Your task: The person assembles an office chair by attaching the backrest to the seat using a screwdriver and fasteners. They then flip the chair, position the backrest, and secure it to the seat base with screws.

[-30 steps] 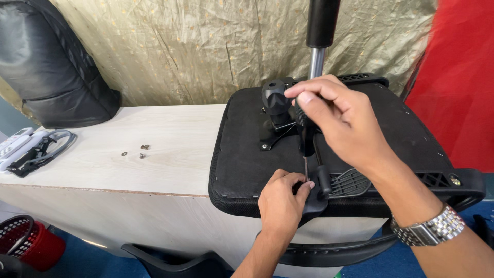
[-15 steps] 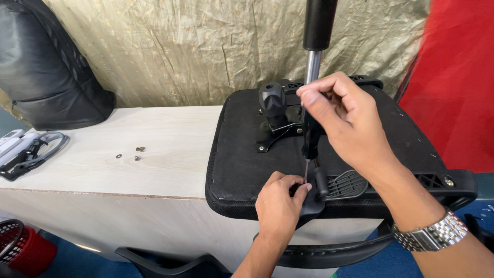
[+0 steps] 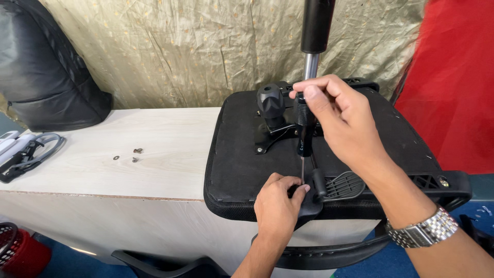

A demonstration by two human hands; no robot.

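Observation:
An upturned black office chair seat [image 3: 236, 164] lies on a pale wooden table [image 3: 154, 154], its metal mechanism plate and black knob [image 3: 270, 103] facing up, a gas cylinder [image 3: 315, 36] rising from it. My right hand [image 3: 342, 121] grips the black handle of a screwdriver [image 3: 303, 139] held upright, tip down at the seat's front edge. My left hand [image 3: 278, 206] pinches something small at the screwdriver tip, beside a black lever paddle [image 3: 342, 185]; what it pinches is hidden by the fingers.
Loose screws and a washer [image 3: 135, 153] lie on the table left of the seat. A black chair backrest [image 3: 41, 67] leans at the back left. A tool with grey cable [image 3: 25, 154] sits at the left edge. Red cloth [image 3: 458, 82] hangs right.
The view has shifted slightly; my right hand has slid a little higher on the screwdriver handle. My left hand stays at the tip.

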